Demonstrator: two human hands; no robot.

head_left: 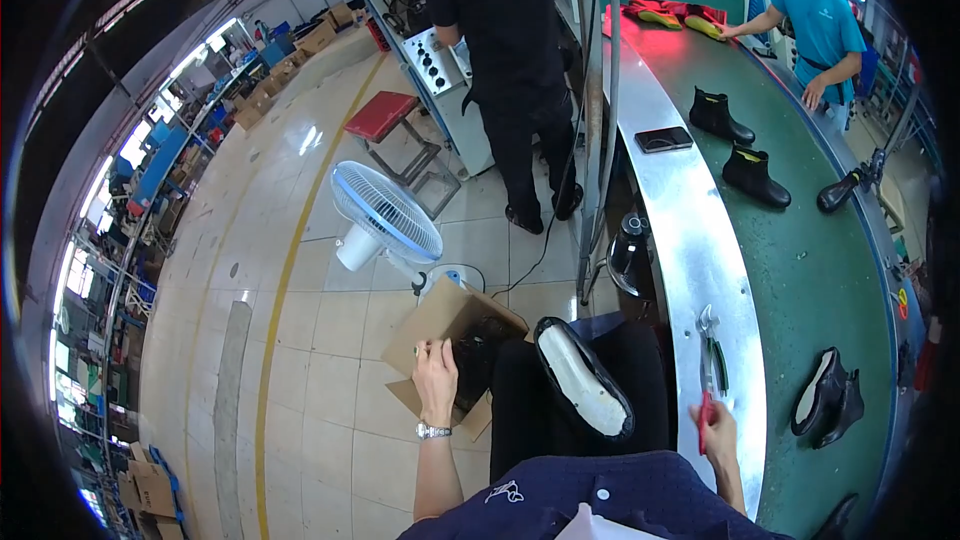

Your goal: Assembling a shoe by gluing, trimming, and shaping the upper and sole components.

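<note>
A black shoe [585,380] lies on my lap with its pale, bare bottom turned up, touched by neither hand. My left hand [436,380], with a metal watch at the wrist, is over the near side of an open cardboard box [430,325]. Its fingers are bent but a little apart, with nothing visible in them. Dark things [485,345] lie in the box. At the steel ledge on my right, my right hand [722,435] is closed around a red-handled tool [707,408]; its kind is unclear. Just beyond lie green-handled pliers [718,355].
A phone [663,140] rests farther up the steel ledge. Several black boots [757,177] stand on the green belt [800,270]. A fan [385,210] and red stool [383,115] stand ahead-left. One person [510,60] stands ahead, another [815,30] across the belt.
</note>
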